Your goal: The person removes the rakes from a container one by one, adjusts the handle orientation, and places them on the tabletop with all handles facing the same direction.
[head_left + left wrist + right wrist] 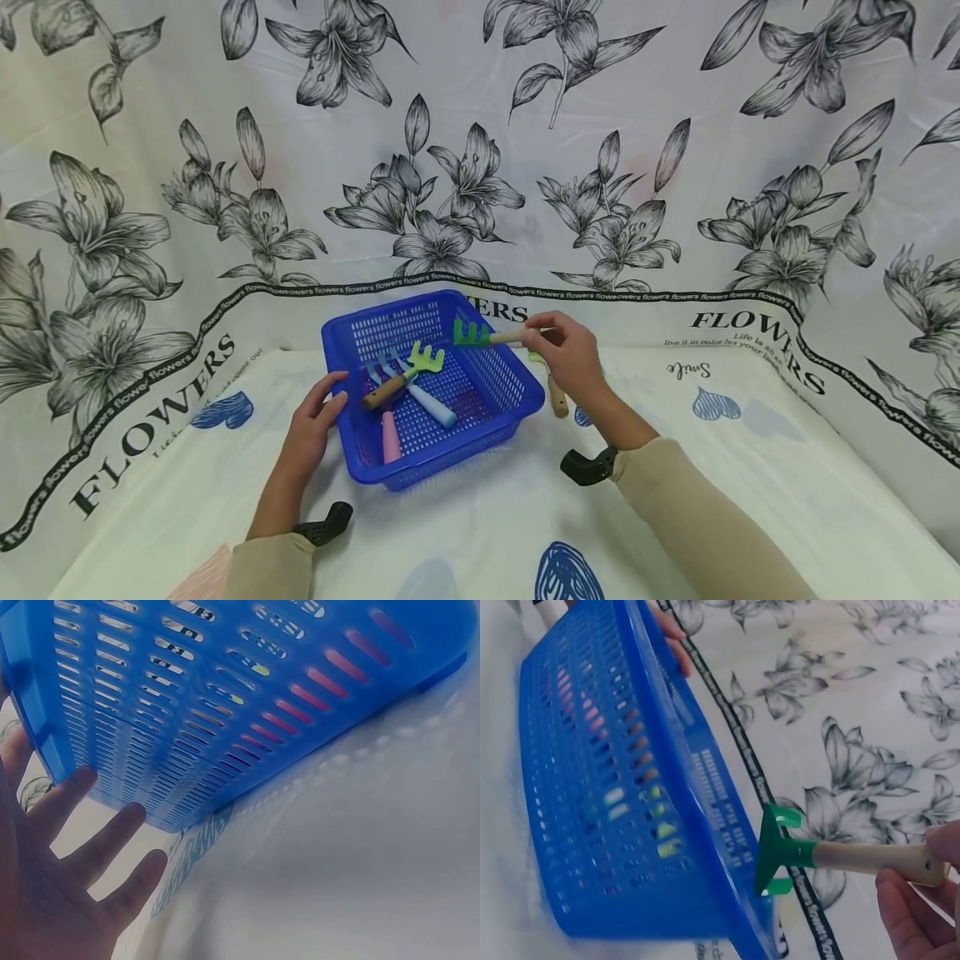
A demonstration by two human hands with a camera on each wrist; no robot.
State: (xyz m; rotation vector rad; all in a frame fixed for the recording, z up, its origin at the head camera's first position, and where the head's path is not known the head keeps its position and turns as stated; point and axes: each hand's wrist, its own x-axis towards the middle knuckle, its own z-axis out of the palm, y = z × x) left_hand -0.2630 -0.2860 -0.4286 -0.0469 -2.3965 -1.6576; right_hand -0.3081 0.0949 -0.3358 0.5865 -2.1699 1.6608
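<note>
- Background: a white lily-print cloth [457, 75] hangs beyond my fingers; a pale tablecloth [487, 517] lies beneath.
- Obscured: a wooden-handled tool [558, 400] lies under my right hand [570, 354], head partly covered. A pink-handled tool [391, 437] is overlapped by a yellow-green rake [426, 358].
- Writing: "FLOWERS" and "Smile" legible; smaller lines partly so.
- Count: one blue basket [442, 465], between my hands; five tools, three inside, including a light-blue-handled one [431, 404].
- Right fingers: closed to a pinch on the handle end of a green rake [472, 335], its head left of them, by the basket's right corner.
- Left hand [309, 425]: fingers spread, relaxed, at the basket's left rim.
</note>
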